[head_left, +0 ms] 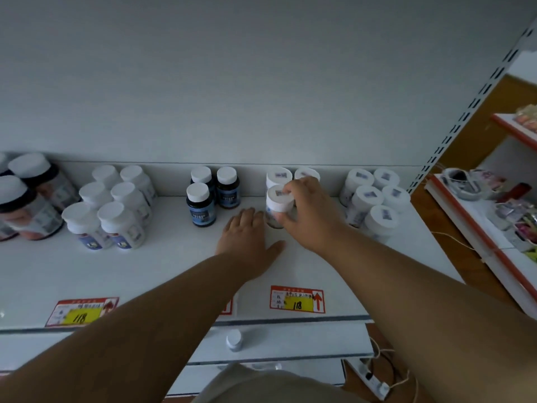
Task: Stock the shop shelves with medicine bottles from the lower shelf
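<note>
On the upper shelf [162, 266], a white-capped bottle [278, 205] is being set down in front of two like bottles [292, 174] at the back; it is gripped at cap and side by the curled fingers of the right hand [312, 212]; the left hand [247, 239] is laid flat and empty just beside it. Placement is judged to be the step in hand; release is called for next, then a reach for the small bottle [234, 339] lying on the lower shelf [305, 341].

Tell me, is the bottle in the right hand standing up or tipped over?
Standing up. The bottle sits cap-up on the shelf, right hand holding it.
</note>
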A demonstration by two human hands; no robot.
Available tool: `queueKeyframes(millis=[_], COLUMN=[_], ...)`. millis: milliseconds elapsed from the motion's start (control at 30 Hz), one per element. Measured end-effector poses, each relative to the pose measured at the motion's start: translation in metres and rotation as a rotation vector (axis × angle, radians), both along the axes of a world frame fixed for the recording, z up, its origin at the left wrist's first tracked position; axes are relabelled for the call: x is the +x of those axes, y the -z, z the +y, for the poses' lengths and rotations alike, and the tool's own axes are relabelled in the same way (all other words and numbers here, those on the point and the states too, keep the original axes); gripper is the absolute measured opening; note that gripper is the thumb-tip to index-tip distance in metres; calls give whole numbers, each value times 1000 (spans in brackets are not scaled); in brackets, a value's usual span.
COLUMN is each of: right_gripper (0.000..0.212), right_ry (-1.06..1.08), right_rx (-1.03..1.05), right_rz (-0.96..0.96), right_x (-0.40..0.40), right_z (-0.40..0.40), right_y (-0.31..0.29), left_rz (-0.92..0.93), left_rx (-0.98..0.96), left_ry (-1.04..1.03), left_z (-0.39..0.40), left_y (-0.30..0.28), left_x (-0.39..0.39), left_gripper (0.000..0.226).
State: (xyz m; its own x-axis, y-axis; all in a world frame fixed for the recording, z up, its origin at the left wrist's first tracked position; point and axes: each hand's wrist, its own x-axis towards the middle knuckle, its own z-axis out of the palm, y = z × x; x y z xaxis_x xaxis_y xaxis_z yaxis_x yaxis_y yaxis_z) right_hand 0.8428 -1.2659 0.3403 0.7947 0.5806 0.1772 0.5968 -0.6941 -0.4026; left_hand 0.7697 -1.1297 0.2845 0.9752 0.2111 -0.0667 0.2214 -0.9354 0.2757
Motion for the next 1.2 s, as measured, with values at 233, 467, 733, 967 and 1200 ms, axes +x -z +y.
queueKeyframes(millis=[233, 467, 733, 967, 1200], right_gripper=[52, 51, 50, 32, 38], right_ry=[-105, -258, -391, -298, -163], right_rx=[122, 239, 158, 200, 116], right_rz=[-38, 61, 119, 249, 296], right_x=[-53, -147, -235, -326, -342], right_z=[-38, -53, 12, 126, 185], right_y=[-12, -23, -29, 26, 113], left_rz=[-91, -142, -170, -97, -40], left_rx=[-17, 9, -20, -8, -152], left_ry=[-101, -154, -242, -206, -197], left_z=[-41, -64, 10, 130, 201], left_y=[-28, -48, -47, -9, 74], left_x=[-80, -195, -292, -378, -392], left_gripper=[81, 74, 68, 68, 63])
